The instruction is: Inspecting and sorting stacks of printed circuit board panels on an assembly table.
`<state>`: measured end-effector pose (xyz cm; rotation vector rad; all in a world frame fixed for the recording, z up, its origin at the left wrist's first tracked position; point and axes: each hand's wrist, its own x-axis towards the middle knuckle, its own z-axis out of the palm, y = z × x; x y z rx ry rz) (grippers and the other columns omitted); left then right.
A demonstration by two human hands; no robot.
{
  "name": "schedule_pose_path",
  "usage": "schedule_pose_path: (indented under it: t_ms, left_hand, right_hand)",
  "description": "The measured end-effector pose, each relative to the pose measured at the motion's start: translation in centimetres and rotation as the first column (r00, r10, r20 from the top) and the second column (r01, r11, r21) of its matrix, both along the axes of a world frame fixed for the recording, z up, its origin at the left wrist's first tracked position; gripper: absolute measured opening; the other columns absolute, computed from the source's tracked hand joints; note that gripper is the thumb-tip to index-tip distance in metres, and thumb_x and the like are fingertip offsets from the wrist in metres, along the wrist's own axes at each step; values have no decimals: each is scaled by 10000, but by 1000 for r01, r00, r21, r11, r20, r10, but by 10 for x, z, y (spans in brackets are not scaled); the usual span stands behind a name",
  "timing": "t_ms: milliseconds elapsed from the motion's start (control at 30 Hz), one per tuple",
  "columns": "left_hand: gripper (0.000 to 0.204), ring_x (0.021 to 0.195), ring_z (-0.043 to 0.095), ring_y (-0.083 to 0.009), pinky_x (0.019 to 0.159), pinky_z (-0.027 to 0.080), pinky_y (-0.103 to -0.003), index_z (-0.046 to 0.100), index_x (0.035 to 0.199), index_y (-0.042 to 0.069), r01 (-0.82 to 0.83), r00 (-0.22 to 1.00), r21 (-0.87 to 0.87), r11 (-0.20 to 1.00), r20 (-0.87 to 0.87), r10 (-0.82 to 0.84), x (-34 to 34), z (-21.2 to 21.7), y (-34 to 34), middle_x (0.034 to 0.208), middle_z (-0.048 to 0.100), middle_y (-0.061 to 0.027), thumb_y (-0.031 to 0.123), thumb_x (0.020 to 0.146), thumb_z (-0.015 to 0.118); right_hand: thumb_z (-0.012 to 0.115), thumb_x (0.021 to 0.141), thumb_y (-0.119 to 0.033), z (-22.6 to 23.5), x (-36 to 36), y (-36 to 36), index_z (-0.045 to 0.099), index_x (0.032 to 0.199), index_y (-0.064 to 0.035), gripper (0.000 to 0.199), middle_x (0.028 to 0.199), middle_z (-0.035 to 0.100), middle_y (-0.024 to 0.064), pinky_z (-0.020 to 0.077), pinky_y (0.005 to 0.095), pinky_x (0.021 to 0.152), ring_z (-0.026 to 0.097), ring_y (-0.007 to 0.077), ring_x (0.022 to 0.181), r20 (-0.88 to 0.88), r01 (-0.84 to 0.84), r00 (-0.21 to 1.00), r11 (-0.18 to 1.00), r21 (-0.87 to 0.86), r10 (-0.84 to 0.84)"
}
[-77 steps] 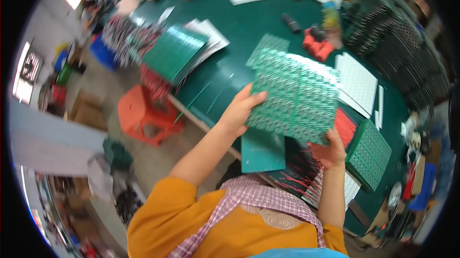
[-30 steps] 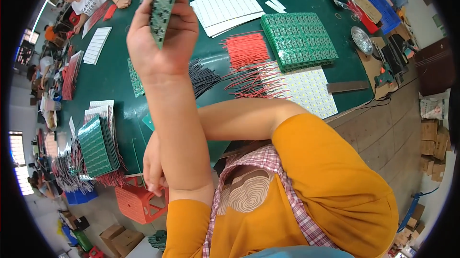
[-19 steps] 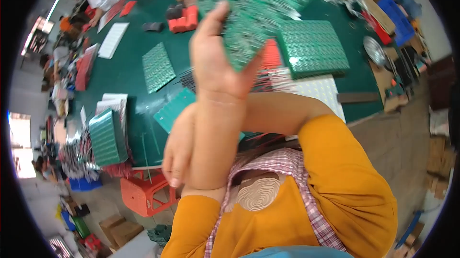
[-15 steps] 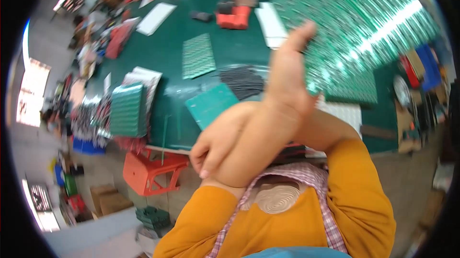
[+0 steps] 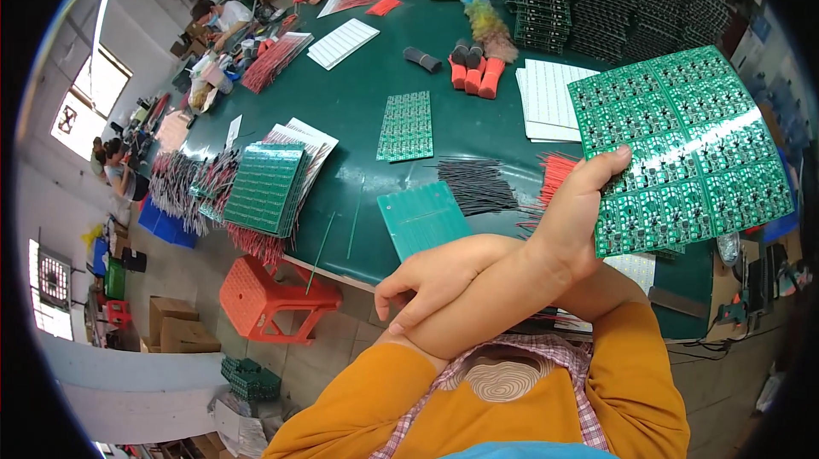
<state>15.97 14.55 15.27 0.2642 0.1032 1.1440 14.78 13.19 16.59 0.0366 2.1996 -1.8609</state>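
Note:
My left hand (image 5: 576, 212) grips a green circuit board panel (image 5: 682, 148) by its near left edge. Its thumb lies on the face full of small components; the other fingers are hidden behind. The panel is tilted above the right side of the table. My forearms cross, the left one over the right. My right hand (image 5: 439, 280) comes out on the far side of my left forearm, fingers loosely bent and apart, with nothing visible in them. Its thumb lies against that forearm near the sleeve. Just beyond it is a plain green board (image 5: 422, 218).
Black wires (image 5: 478, 186), red wires (image 5: 556, 176) and a smaller circuit panel (image 5: 405, 126) lie on the green table (image 5: 341, 109). Stacked panels (image 5: 264, 186) stand at left, tall stacks (image 5: 597, 2) at far right. A red stool (image 5: 269, 301) touches the near-left side. Other people work beyond.
The view has shifted and sharpened. The circuit board panel in my left hand now shows lower and farther right, smaller in view. My right hand stays beside my left forearm.

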Motion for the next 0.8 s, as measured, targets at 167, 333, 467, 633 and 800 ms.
schedule_pose_path:
  t_ms: [167, 333, 467, 633, 800]
  left_hand:
    - [342, 970, 614, -253, 860, 509, -401, 462, 1202, -18, 49, 999, -6, 999, 25, -49, -4, -6, 1, 1113, 589, -156, 157, 908, 469]
    - [346, 966, 615, -252, 854, 511, -402, 464, 1202, -13, 19, 997, -55, 998, -72, -22, -5, -16, -1, 1102, 593, -152, 157, 902, 482]
    - [344, 958, 616, -250, 842, 517, -401, 468, 1201, -5, 33, 999, -12, 999, -9, -33, 0, -9, -7, 1086, 597, -146, 151, 896, 492]
    - [352, 957, 616, -249, 837, 517, -397, 468, 1200, -9, 80, 997, -30, 996, -18, -80, -2, -12, -8, 1083, 598, -148, 160, 893, 497]
    - [353, 951, 618, -247, 836, 516, -396, 468, 1198, -12, 90, 995, -79, 993, -43, -94, 0, -22, -12, 1080, 599, -148, 162, 891, 498]
  right_hand:
    - [493, 863, -324, -2, -7, 3, 557, 1071, -73, 332, 945, 572, 24, 449, 249, 727, 544, 119, 851, -49, -52, 997, 998, 38, 54]
    - [517, 855, -355, -14, -18, 5, 541, 1084, -58, 376, 959, 575, 24, 445, 259, 743, 548, 127, 872, -98, -121, 987, 990, 76, 128]
    - [531, 851, -374, -39, -32, 7, 530, 1092, -49, 405, 968, 576, 24, 443, 265, 752, 551, 131, 884, -125, -141, 980, 985, 102, 153]
    - [517, 845, -341, -84, -46, 1, 532, 1095, -47, 386, 982, 588, 29, 454, 278, 736, 566, 153, 890, -193, -130, 971, 990, 61, 139]
    - [521, 825, -287, -82, -46, -3, 548, 1072, -41, 350, 969, 603, 36, 468, 273, 687, 580, 136, 859, -220, -166, 960, 985, 54, 174]
